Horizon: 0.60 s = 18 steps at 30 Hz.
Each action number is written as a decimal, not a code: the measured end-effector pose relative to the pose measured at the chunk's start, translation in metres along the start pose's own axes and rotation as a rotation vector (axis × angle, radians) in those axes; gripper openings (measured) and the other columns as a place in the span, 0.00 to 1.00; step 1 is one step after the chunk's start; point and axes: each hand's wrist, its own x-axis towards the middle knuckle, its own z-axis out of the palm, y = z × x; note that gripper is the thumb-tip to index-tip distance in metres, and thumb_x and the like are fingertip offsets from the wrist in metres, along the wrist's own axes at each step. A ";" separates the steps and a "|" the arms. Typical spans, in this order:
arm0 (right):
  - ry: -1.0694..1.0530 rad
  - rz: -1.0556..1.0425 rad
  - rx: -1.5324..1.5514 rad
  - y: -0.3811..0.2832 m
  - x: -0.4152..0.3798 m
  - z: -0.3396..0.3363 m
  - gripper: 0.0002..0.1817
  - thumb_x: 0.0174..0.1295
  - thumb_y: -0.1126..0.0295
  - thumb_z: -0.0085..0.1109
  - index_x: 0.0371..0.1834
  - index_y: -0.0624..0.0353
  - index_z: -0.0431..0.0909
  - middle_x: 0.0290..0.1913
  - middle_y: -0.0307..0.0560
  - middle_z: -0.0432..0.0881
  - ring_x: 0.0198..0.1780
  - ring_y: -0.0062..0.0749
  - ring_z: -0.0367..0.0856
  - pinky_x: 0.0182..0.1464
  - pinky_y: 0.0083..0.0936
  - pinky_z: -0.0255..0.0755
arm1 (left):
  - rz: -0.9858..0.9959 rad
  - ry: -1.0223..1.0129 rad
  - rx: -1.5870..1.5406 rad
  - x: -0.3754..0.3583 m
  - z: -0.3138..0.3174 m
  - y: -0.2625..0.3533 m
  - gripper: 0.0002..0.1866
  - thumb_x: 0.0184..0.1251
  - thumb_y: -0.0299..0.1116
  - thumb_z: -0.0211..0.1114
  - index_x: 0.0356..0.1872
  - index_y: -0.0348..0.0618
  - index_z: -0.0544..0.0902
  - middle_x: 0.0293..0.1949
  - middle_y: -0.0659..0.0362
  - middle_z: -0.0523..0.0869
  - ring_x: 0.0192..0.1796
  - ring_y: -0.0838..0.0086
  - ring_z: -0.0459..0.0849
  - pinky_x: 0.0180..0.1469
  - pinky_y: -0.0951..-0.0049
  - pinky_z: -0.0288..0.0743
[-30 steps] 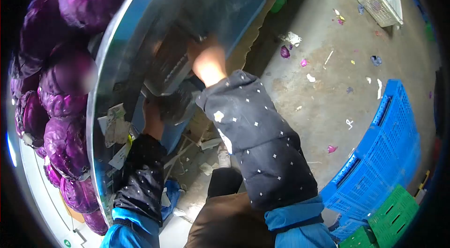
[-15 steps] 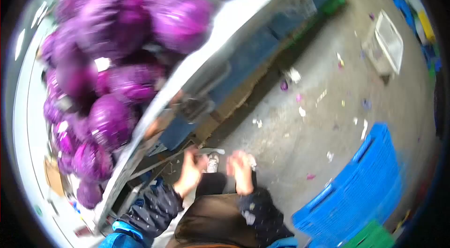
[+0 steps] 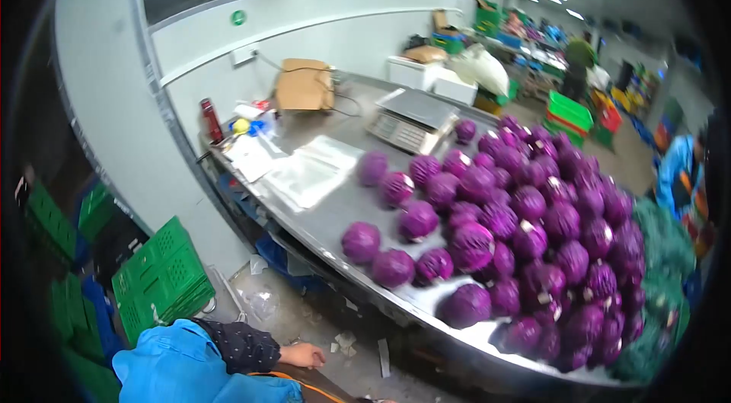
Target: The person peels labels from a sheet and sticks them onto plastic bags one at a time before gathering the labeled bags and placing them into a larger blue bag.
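Half a second ago both hands were low in the middle of the frame, over the concrete floor beside the edge of the table; now the view has lifted up, and only one hand shows at the bottom edge, left of centre, coming out of a dark dotted sleeve below a blue garment. It seems to be the left hand, but this is not sure. Its fingers lie loosely curled and it holds nothing, resting low near the floor. I cannot tell anything about the other hand, because it is out of the frame. The red cabbages lie in a big heap on the steel table, filling the middle and right of the frame, well above and to the right of the hand and apart from it. Nearest to the hand is one cabbage near the table edge. Farther back on the table stand a weighing scale, clear plastic bags and a cardboard box. Green crates stand on the floor at lower left.
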 end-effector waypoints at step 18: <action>-0.578 -0.115 -0.428 -0.135 0.222 0.405 0.11 0.63 0.76 0.54 0.47 0.63 0.73 0.36 0.42 0.80 0.37 0.21 0.79 0.39 0.18 0.74 | 0.044 0.750 -0.274 -0.122 -0.290 -0.166 0.17 0.60 0.39 0.66 0.45 0.40 0.80 0.39 0.54 0.85 0.42 0.69 0.82 0.46 0.70 0.74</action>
